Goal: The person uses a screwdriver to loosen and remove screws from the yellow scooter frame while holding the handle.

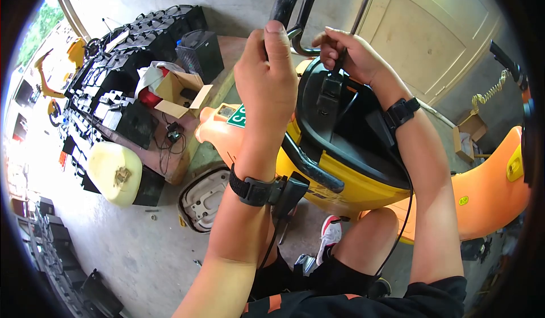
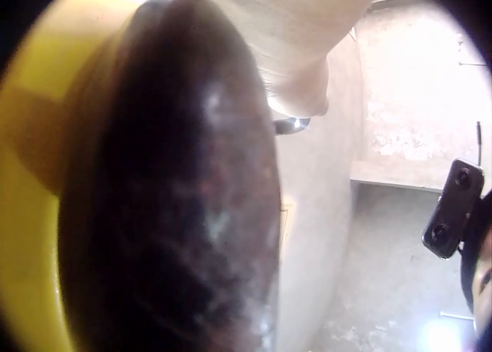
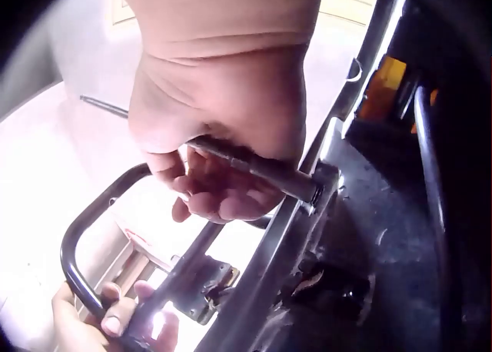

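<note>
My left hand (image 1: 265, 82) grips a black tubular rail (image 1: 286, 3) at the end of a yellow and orange scooter (image 1: 340, 184). In the right wrist view, fingers of that hand curl round the tube (image 3: 73, 248). My right hand (image 1: 359, 57) has its fingers curled about a long, thin socket wrench (image 3: 265, 170). The wrench's thick end meets the black frame edge beside the scooter's open black compartment (image 1: 309, 105); its thin shaft sticks out past the hand. A blurred dark tube (image 2: 192, 190) fills much of the left wrist view.
Rows of black batteries (image 1: 119, 71) stand at the left, with an open cardboard box (image 1: 184, 91) on a low platform. A removed seat (image 1: 207, 199) lies upside down on the floor near a cream-coloured shell (image 1: 114, 173). Behind the scooter is a pale door (image 1: 423, 31).
</note>
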The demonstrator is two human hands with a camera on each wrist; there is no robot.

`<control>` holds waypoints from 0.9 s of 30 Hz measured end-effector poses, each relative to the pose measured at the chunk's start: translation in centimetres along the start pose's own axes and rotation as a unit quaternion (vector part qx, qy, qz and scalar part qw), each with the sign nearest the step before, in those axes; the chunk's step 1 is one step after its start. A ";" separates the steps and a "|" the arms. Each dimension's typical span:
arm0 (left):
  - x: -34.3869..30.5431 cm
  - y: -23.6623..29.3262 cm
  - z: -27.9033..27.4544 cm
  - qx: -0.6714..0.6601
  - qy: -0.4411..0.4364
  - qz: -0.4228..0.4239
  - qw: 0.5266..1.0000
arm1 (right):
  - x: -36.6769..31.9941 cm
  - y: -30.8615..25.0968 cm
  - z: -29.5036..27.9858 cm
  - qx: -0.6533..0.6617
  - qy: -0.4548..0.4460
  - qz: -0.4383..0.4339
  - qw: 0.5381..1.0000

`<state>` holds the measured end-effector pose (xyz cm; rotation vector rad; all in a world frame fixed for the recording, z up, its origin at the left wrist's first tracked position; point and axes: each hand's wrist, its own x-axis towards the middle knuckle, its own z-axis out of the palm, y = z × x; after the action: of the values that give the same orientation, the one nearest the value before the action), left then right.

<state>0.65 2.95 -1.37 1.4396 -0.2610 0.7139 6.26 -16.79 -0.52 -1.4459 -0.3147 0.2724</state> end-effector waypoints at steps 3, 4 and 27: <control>0.1 0.0 0.0 -0.008 -0.003 0.000 1.000 | -0.1 0.0 -0.4 -0.063 -0.026 -0.009 0.998; 0.1 -0.1 0.0 -0.016 -0.003 -0.003 1.000 | -0.2 0.0 -0.6 -0.080 -0.047 -0.012 0.996; 0.2 -0.1 -0.1 -0.019 -0.010 0.004 1.000 | 1.9 2.5 2.5 -0.052 0.349 -0.088 0.932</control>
<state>0.81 3.09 -1.37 1.4119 -0.2953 0.6981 7.09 -13.49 -2.70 -1.5114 0.1279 -0.4121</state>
